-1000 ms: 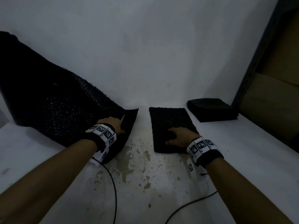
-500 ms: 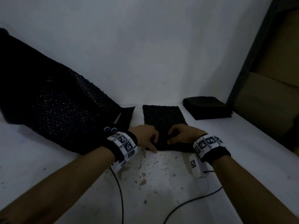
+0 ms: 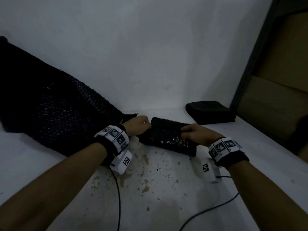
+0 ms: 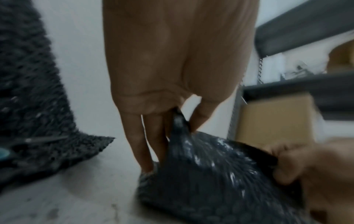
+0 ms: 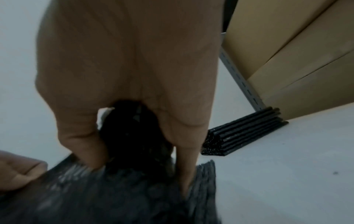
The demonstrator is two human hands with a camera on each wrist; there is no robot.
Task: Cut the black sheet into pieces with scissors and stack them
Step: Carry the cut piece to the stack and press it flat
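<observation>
Cut piece: mid-worktop, long axis left to right, held between both hands. Left hand pinches its left edge; right hand pinches its right. Stack: far right, nearer the right hand. Sheet: left, scissors upon it.

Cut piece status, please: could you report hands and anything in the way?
Left hand and right hand both pinching the cut piece, lifted off table. Stack ahead-right. Path clear.

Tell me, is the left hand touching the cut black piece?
Touching. The left wrist view shows the left hand pinching a corner of the cut piece between its fingers.
</observation>
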